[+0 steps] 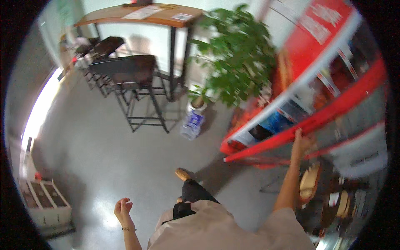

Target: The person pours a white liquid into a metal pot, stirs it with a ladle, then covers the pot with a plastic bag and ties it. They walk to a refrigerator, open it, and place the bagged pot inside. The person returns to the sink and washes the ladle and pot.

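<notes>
A red-framed display fridge (300, 90) stands at the right, and its glass door (337, 131) is swung partly outward. My right hand (301, 143) is at the edge of the red door frame (281, 134), fingers closed around it; the hand is somewhat blurred. Behind the gap, shelves with price strips and blurred packaged goods (281, 117) show. My left hand (123, 209) hangs low over the grey floor (131, 162), its fingers loosely bent and holding nothing.
A leafy potted plant (234, 56) stands beside the fridge, with clear plastic-wrapped bottles (192, 125) at its base. Black stools (125, 70) line a wooden high table (175, 14). A white planter box (50, 206) is at lower left; a cluttered dark rack (328, 203) at lower right.
</notes>
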Available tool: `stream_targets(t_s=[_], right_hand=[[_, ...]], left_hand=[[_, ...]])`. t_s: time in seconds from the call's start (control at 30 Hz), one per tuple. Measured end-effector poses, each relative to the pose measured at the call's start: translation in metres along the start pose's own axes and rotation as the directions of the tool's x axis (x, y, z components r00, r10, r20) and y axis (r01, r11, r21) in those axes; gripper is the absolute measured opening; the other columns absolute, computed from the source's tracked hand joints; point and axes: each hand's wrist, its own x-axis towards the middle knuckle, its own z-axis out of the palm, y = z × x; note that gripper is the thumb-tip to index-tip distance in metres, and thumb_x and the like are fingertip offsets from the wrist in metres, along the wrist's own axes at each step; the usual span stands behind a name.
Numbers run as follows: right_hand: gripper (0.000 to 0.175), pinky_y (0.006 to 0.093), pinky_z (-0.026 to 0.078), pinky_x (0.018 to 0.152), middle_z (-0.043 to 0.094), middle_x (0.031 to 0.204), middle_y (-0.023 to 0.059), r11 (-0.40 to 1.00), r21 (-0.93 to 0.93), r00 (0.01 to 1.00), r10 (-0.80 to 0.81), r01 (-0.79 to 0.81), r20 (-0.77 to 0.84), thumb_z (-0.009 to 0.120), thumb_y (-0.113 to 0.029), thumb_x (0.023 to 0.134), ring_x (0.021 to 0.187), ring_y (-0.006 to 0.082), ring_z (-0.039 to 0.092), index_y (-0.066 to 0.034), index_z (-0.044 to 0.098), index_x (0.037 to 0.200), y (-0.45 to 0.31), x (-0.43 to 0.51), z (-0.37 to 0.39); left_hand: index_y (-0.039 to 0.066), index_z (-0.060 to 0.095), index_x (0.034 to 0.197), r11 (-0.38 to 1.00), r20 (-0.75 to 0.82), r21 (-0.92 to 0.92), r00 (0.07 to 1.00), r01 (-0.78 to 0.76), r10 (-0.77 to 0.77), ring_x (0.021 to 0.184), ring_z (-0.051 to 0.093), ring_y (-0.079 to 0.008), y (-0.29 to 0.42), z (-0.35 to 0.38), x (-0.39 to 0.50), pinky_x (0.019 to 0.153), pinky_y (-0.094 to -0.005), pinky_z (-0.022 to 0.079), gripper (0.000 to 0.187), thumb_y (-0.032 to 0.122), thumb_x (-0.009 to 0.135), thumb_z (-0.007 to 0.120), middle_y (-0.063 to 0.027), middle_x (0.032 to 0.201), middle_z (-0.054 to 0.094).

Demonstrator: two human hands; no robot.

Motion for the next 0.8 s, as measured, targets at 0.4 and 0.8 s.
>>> stream_targets(t_s=[0.4, 0.8], right_hand=[[0.064, 0.0384, 0.047, 0.084, 0.055, 0.115, 0.0209, 0.884, 0.059, 0.875, -0.468, 0.464, 0.123, 0.066, -0.038, 0.079, 0.101, 0.0314, 0.055, 0.0075, 0.047, 0.120, -0.103, -0.087, 0.261], [0.046, 0.0380, 0.041, 0.092, 0.054, 0.120, 0.0165, 0.780, 0.611, -0.620, -0.413, 0.137, 0.667, 0.054, -0.032, 0.088, 0.110, 0.0290, 0.051, 0.0024, 0.050, 0.119, -0.273, -0.506, 0.285]], left_hand=[[-0.002, 0.064, 0.086, 0.983, -0.237, -0.163, 0.963, 0.088, -0.125, 0.071, 0.062, -0.0144, 0.032, 0.043, 0.051, 0.067, -0.0271, 0.050, 0.022, 0.016, 0.089, 0.051, -0.0086, 0.084, 0.065], [-0.003, 0.064, 0.088, 0.850, -0.664, -0.501, 0.701, -0.160, -0.260, 0.078, 0.061, -0.0132, -0.045, -0.121, 0.015, 0.071, -0.0271, 0.051, 0.025, 0.017, 0.092, 0.050, -0.0087, 0.086, 0.065]])
